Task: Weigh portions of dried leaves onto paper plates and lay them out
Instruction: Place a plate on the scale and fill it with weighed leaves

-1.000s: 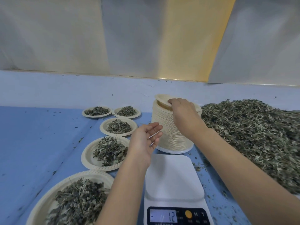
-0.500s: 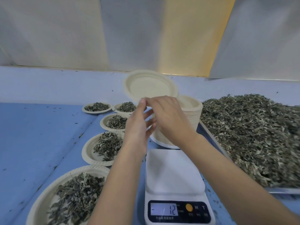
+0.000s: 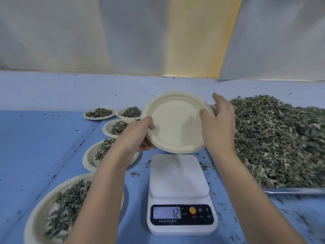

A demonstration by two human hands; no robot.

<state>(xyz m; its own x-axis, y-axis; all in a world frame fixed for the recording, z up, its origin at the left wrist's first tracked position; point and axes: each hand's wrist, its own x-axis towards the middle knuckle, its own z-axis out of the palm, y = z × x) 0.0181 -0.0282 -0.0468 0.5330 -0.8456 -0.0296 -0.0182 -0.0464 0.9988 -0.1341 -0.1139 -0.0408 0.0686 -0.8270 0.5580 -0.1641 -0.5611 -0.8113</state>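
Heaped along the right edge of the blue surface point(image 3: 35, 147): dried leaves point(image 3: 281, 138) on a metal tray point(image 3: 290, 190). Strung from near-left corner toward far middle: five filled plates point(image 3: 88, 158). At the near edge, centre: a white scale point(image 3: 177, 175) reading minus 12. Tilted in the air above its far end: an empty paper plate point(image 3: 175, 124). Pinching the left rim, thumb on top: left hand point(image 3: 139, 136). Gripping the right rim, forefinger lifted apart: right hand point(image 3: 218, 125).
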